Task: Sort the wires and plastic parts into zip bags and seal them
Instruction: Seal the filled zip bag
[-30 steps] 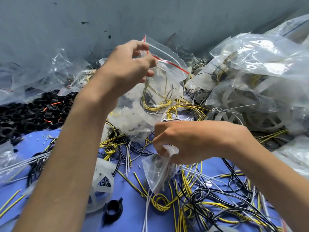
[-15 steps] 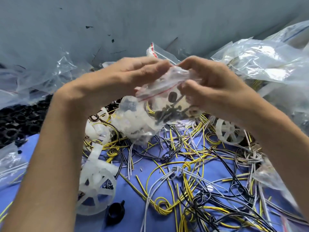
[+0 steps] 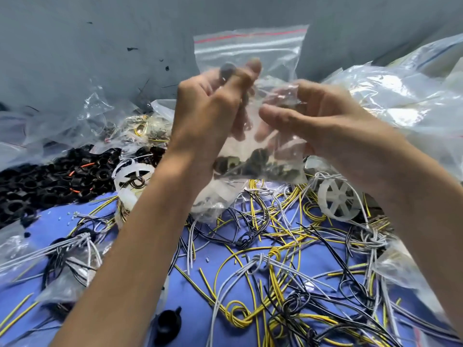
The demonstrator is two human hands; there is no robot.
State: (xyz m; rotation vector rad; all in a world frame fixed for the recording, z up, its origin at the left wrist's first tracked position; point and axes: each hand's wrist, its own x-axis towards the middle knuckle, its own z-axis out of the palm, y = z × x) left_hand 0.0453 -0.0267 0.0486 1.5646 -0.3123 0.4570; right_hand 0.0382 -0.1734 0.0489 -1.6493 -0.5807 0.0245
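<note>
Two hands, your left hand and right hand, grip the zip bag with curled fingers. You've just turned it upright: red strip above your fingers, black parts settled below. Sealing looks next.

Brightness: fairly bright, even and soft, cool in tone.
Source: likely above and right, going by the sheen.
Glare: white patches on the crumpled plastic bags at right.
Shadows: faint and soft-edged under the wires on the blue cloth.
Blur: motion smear across the left hand and zip bag.
Edges: bowed by the wide lens, softer in the corners.
</note>
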